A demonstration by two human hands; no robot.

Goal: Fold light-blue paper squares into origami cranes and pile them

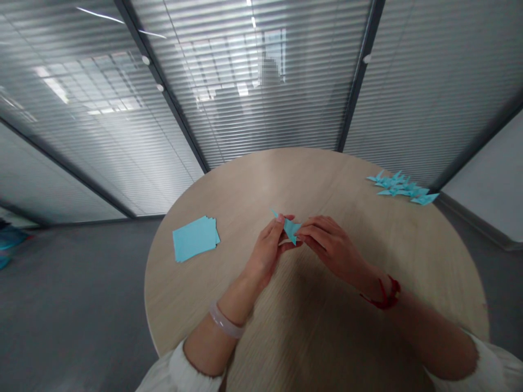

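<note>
A small folded piece of light blue paper [289, 226] is held above the middle of the round wooden table [368, 256]. My left hand [267, 251] pinches it from the left, thumb and fingers closed on its edge. My right hand [330, 245] pinches the same piece from the right with its fingertips. Both hands hover just above the tabletop. A pale bangle sits on my left wrist and a red cord on my right wrist.
A stack of flat light blue paper squares [195, 238] lies at the table's left. Several folded blue paper shapes [402, 188] lie in a heap at the far right edge. Glass walls with blinds [253, 109] stand behind the table; grey floor surrounds it.
</note>
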